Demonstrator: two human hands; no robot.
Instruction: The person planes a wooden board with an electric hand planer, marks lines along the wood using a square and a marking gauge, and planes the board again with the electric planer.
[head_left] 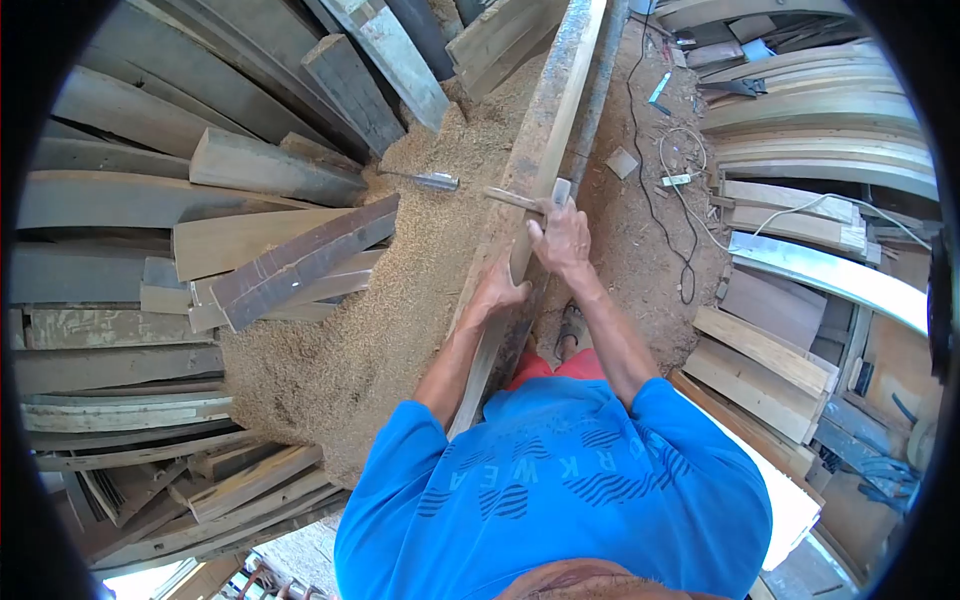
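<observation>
A long, narrow pale wooden board (567, 125) runs from my body toward the top of the view, lying along a worn, dirty beam (528, 140). My left hand (500, 288) is wrapped round the board nearer to my body, its thumb pointing right. Just beyond it, my right hand (562, 238) closes on what looks like a marking gauge (515, 199). The gauge's wooden stem lies across the board and sticks out to the left; a small upright block shows above my fingers. The face of the gauge against the board is hidden by my hand.
Sawdust (340, 370) is heaped left of the beam, with a metal tool (436, 181) on it. Stacked planks (110, 215) crowd the left, more boards (820, 150) the right. A dark cable (640, 150) and a white cord (705, 160) trail over the ground.
</observation>
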